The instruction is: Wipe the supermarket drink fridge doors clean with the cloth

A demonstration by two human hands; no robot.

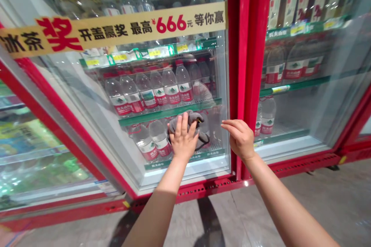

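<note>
My left hand holds a bunched grey cloth against a glass cooler door, its fingers spread over the cloth. A black edge shows on the cloth, part of which is hidden under the palm. To the right, my right hand is by the red door frame. Its fingers are half bent and point left toward the glass, with nothing visible in them. Behind the door, water bottles with red and white labels line the shelves.
A yellow banner with printed characters crosses the door's upper part. Another cooler section with bottles stands to the right. On the left is a case with green bottles. Grey tiled floor lies below.
</note>
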